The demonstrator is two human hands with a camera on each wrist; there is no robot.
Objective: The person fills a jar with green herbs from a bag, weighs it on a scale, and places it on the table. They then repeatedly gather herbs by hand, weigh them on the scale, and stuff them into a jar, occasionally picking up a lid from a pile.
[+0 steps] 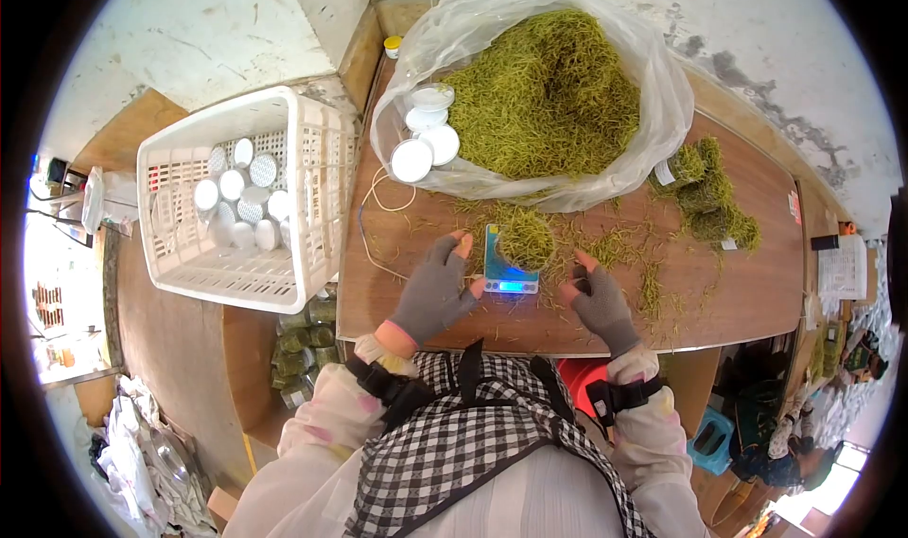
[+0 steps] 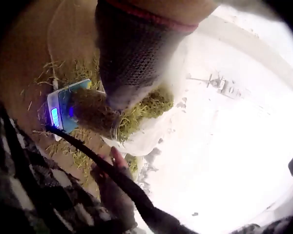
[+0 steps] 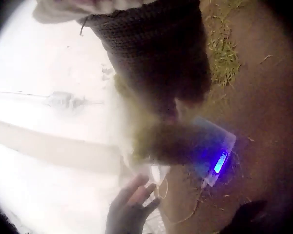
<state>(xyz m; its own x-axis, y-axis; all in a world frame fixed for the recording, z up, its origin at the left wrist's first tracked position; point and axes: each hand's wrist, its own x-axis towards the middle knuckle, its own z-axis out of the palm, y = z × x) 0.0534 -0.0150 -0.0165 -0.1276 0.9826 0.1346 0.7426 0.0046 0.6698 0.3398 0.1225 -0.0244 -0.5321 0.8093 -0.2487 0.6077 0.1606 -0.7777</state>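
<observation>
A clear jar [image 2: 95,113] filled with green-brown dried strands stands on a small blue scale [image 1: 512,285] with a lit display. In the head view the gloved left hand [image 1: 430,292] is just left of the scale, thumb near its lower left corner, fingers relaxed. The gloved right hand [image 1: 602,301] is a little right of the scale with its fingers loosely bent, apart from the jar. Neither hand holds anything. Behind the scale lies a large open plastic bag [image 1: 676,112] of the same strands [image 1: 549,93].
White lids [image 1: 411,160] lie at the bag's left edge. A white basket [image 1: 295,197] with several round-topped containers is at the left. Filled jars [image 1: 705,193] lie at the right. Loose strands and a thin cable [image 1: 364,240] are on the brown table [image 1: 747,292].
</observation>
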